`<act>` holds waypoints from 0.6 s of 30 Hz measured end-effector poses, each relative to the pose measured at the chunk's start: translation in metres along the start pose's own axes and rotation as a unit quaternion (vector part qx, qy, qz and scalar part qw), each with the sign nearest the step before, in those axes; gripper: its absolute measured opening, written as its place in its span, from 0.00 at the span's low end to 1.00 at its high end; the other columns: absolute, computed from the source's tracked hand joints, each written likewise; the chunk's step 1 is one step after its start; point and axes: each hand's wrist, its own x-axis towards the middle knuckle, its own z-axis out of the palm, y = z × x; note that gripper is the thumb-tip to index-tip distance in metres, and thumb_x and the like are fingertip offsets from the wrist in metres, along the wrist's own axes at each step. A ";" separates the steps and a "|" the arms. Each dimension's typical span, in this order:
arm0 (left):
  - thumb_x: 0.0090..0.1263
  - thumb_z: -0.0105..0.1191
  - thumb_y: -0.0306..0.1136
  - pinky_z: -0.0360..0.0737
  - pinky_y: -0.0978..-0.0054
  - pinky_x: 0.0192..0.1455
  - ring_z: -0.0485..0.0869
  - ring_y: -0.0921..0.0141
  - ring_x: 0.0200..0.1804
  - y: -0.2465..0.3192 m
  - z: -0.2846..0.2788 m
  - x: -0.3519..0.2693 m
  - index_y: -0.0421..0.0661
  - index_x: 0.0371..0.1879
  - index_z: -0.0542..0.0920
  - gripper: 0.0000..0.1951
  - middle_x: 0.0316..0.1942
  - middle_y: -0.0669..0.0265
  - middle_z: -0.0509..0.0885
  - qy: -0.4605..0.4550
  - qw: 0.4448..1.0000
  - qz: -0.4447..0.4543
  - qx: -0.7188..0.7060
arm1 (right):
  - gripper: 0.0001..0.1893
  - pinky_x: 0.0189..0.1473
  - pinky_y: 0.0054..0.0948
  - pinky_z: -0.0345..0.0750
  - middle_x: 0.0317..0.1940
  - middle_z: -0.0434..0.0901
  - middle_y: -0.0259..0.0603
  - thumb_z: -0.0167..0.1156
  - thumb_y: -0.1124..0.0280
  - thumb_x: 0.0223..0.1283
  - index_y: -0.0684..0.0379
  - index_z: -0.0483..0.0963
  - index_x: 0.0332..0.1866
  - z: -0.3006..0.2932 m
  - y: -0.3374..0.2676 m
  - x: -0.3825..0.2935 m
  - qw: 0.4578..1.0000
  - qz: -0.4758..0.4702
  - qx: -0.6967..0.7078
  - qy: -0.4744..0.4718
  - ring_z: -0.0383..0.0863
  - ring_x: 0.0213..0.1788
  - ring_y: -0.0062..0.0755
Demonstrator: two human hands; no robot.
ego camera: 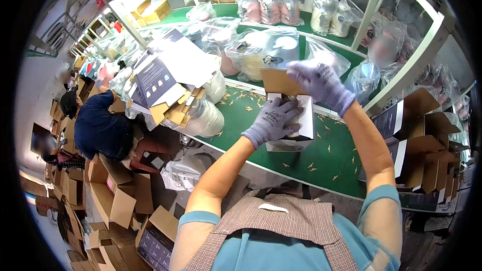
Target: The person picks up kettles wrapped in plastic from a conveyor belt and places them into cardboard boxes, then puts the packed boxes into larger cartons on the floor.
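Note:
An upright carton (289, 146) with white walls stands on the green worktop (244, 135) in front of me, its top open. My left hand (273, 122), in a grey-purple knit glove, reaches over its left wall. The fingers and thumb lie on either side of a pale item (292, 118) inside; whether they grip it is hidden. The carton's raised brown flap (281, 81) stands at the far side. My right hand (320, 84), gloved alike and slightly blurred, has its fingers curled at that flap's right edge.
Small tan cardboard scraps (311, 166) litter the worktop. Flattened printed cartons (156, 79) are piled at left; open cartons (421, 150) stand at right. Bagged goods (269, 5) line the rear shelf beside a metal post (410, 60). A co-worker (103, 128) bends at left near large cardboard boxes (113, 195).

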 end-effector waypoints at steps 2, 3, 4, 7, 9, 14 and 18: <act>0.68 0.58 0.52 0.73 0.53 0.63 0.79 0.51 0.56 -0.007 0.006 -0.006 0.54 0.59 0.81 0.24 0.61 0.57 0.80 -0.011 1.000 -0.012 -0.021 | 0.12 0.39 0.40 0.82 0.34 0.85 0.45 0.65 0.57 0.64 0.55 0.81 0.40 -0.003 -0.018 -0.020 0.993 -0.014 0.051 -0.110 0.87 0.36 0.46; 0.67 0.59 0.51 0.74 0.52 0.63 0.80 0.51 0.56 -0.008 0.009 -0.008 0.53 0.57 0.81 0.23 0.58 0.55 0.81 -0.013 0.999 -0.022 -0.033 | 0.13 0.43 0.40 0.82 0.36 0.86 0.45 0.67 0.57 0.62 0.56 0.82 0.38 -0.010 -0.031 -0.028 0.978 -0.034 0.074 -0.193 0.87 0.39 0.46; 0.64 0.62 0.48 0.76 0.53 0.61 0.81 0.51 0.56 -0.005 0.006 -0.004 0.51 0.52 0.82 0.21 0.53 0.54 0.83 0.109 0.991 0.064 -0.052 | 0.13 0.47 0.42 0.81 0.39 0.86 0.45 0.69 0.57 0.60 0.57 0.82 0.38 -0.001 -0.037 -0.046 0.983 -0.043 0.100 -0.147 0.87 0.43 0.47; 0.64 0.60 0.45 0.77 0.54 0.60 0.82 0.53 0.56 -0.002 0.019 -0.014 0.53 0.51 0.83 0.18 0.52 0.58 0.84 0.104 0.992 0.043 -0.063 | 0.17 0.61 0.45 0.76 0.53 0.83 0.43 0.74 0.58 0.52 0.56 0.82 0.43 0.010 -0.043 -0.069 0.979 0.009 0.146 -0.143 0.82 0.57 0.49; 0.65 0.59 0.45 0.77 0.54 0.60 0.82 0.54 0.56 0.000 0.020 -0.021 0.54 0.51 0.83 0.17 0.53 0.59 0.84 0.079 0.995 -0.001 -0.060 | 0.19 0.63 0.44 0.74 0.57 0.82 0.42 0.75 0.59 0.50 0.54 0.81 0.46 0.027 -0.046 -0.074 0.985 -0.015 0.139 -0.097 0.79 0.61 0.49; 0.63 0.66 0.39 0.77 0.56 0.62 0.79 0.54 0.60 0.024 0.027 -0.056 0.48 0.57 0.81 0.23 0.56 0.55 0.82 0.196 0.964 -0.145 -0.101 | 0.18 0.62 0.44 0.74 0.56 0.82 0.39 0.73 0.64 0.51 0.51 0.80 0.48 0.043 -0.042 -0.093 0.992 -0.003 0.122 -0.045 0.80 0.60 0.46; 0.55 0.74 0.36 0.67 0.57 0.75 0.69 0.53 0.72 0.043 0.053 -0.077 0.37 0.78 0.51 0.55 0.72 0.42 0.63 0.311 0.803 -0.324 -0.392 | 0.12 0.58 0.44 0.76 0.51 0.84 0.37 0.72 0.65 0.53 0.50 0.82 0.42 0.048 -0.040 -0.098 0.990 -0.039 0.113 -0.070 0.82 0.55 0.45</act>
